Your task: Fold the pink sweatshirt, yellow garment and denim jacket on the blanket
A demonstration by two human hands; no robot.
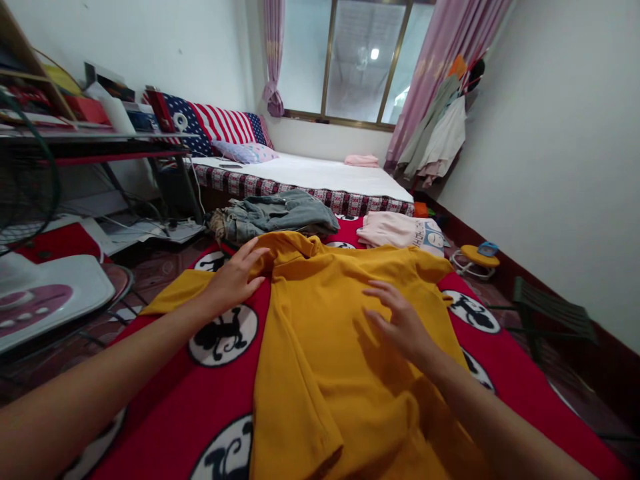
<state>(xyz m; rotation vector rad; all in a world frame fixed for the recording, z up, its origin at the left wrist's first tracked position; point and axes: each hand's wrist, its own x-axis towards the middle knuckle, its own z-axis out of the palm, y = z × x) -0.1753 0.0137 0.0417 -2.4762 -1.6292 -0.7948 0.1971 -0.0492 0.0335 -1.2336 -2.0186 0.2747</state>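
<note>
A mustard-yellow shirt (330, 347) lies spread on a red blanket (200, 413) with black-and-white round prints. My left hand (235, 277) rests flat on the shirt's left shoulder near the collar, fingers stretched out. My right hand (397, 320) hovers just over the shirt's chest, fingers spread, holding nothing. The shirt's left side is folded inward along its length.
Grey jeans (280, 215) and a folded pink garment (400, 232) lie beyond the shirt. A bed (310, 177) stands under the window. A desk with clutter (100, 133) and a white appliance (45, 293) sit left. A green folding chair (550, 313) and a yellow stool (477, 259) stand right.
</note>
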